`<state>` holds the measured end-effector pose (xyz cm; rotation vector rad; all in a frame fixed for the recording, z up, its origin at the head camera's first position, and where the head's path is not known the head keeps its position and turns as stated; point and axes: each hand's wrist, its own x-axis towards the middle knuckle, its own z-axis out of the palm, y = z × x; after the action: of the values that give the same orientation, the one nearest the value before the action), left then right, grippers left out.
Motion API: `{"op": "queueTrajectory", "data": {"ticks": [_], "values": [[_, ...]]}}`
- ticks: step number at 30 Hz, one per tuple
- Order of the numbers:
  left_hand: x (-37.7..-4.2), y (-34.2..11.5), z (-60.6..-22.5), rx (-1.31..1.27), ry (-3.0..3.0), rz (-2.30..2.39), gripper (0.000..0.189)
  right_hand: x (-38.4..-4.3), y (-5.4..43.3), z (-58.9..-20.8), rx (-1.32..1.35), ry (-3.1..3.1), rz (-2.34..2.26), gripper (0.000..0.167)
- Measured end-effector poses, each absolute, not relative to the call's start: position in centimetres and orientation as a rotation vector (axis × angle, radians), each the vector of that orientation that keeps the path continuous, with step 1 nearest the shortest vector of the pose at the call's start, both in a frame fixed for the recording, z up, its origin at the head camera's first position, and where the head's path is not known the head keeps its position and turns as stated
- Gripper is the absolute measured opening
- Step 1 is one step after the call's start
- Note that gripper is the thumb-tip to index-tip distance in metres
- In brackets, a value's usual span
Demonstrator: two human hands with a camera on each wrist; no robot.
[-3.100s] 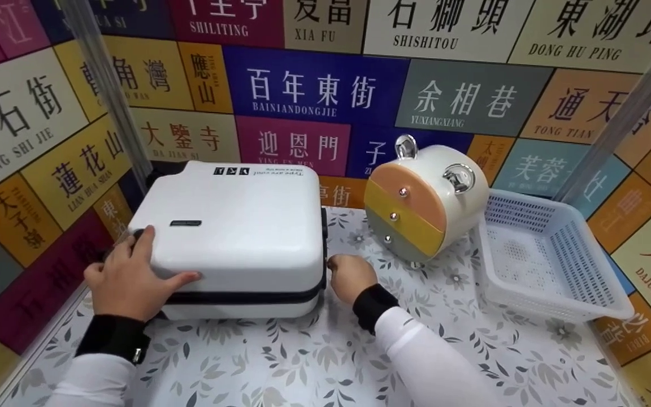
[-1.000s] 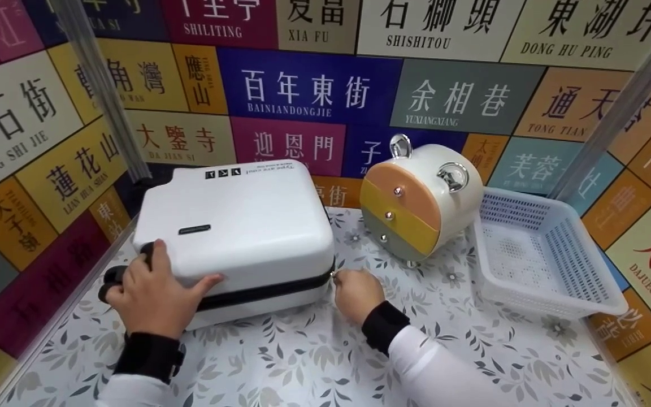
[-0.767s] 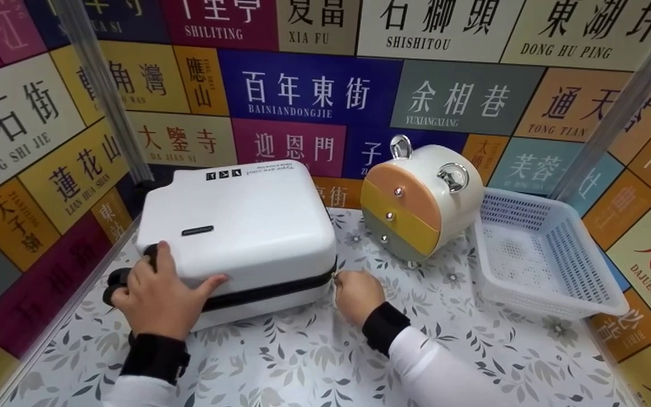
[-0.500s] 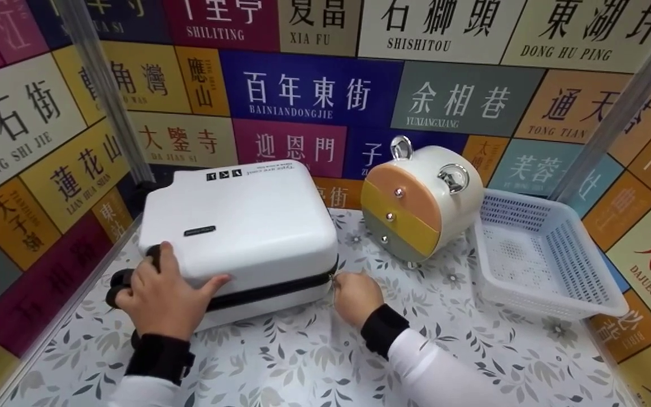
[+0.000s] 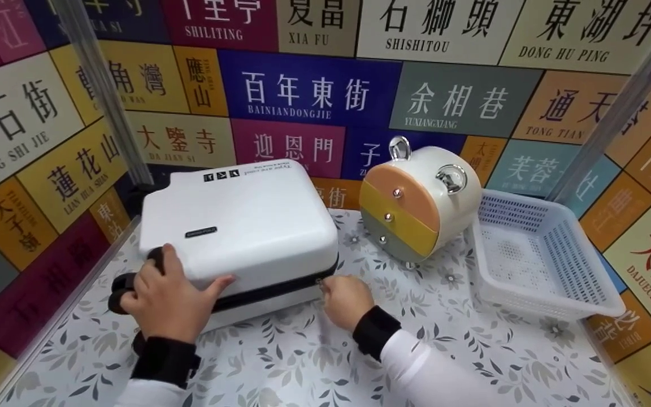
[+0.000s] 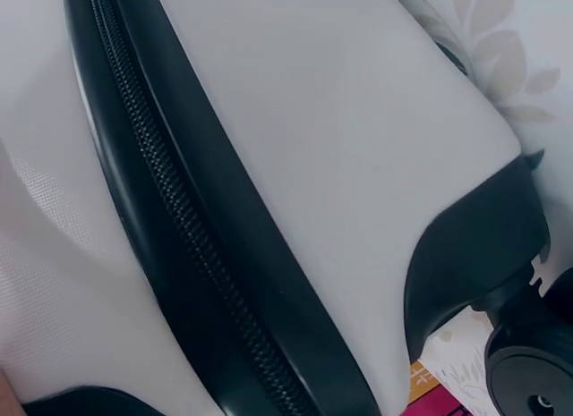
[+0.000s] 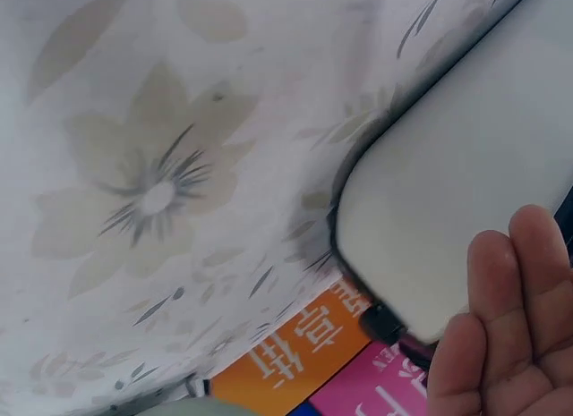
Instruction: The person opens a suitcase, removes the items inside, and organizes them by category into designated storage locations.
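Note:
A white hard-shell suitcase lies flat on its side, with a black zipper band around it. My left hand grips its front left corner beside the black wheels, the thumb on the front side. At the front right corner, my right hand pinches a small metal zipper pull. The left wrist view shows the zipper teeth meshed together, with a wheel at lower right. In the right wrist view several curled fingers lie over the suitcase side; the pull is out of sight.
A white drum-shaped box with a striped front, silver knobs and silver ears stands right of the suitcase. Beyond it sits a white perforated plastic basket. A flower-patterned cloth covers the table, and sign-printed walls enclose it.
The suitcase has turned, its left end swinging toward me along with my left hand. My right hand has brought the zipper pull round the right corner and leftward onto the front side.

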<state>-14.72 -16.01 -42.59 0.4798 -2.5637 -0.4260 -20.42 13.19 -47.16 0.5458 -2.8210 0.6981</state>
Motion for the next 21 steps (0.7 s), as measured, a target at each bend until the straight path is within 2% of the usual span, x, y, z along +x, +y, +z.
{"op": "queueTrajectory", "data": {"ticks": [5, 10, 14, 19, 21], "values": [[-14.4, -14.8, -42.7, 0.45, -2.576, -0.421, 0.127, -19.9, 11.6, -47.2, 0.624, -2.809, 0.702, 0.027], [-13.0, -13.9, -42.2, 0.369, -2.611, -0.39, 0.115, -20.3, 11.5, -47.2, 0.556, -2.833, 0.708, 0.025], [-11.4, -13.4, -40.4, 0.269, -2.703, -0.399, 0.105, -21.0, 12.1, -47.2, 0.511, -2.856, 0.71, 0.019], [-11.0, -15.3, -37.9, 0.159, -2.798, -0.483, 0.098, -21.8, 12.7, -46.9, 0.42, -2.931, 0.749, 0.014], [-11.5, -16.2, -38.0, 0.124, -2.802, -0.493, 0.103, -21.9, 12.8, -46.9, 0.403, -2.954, 0.76, 0.015]]}}
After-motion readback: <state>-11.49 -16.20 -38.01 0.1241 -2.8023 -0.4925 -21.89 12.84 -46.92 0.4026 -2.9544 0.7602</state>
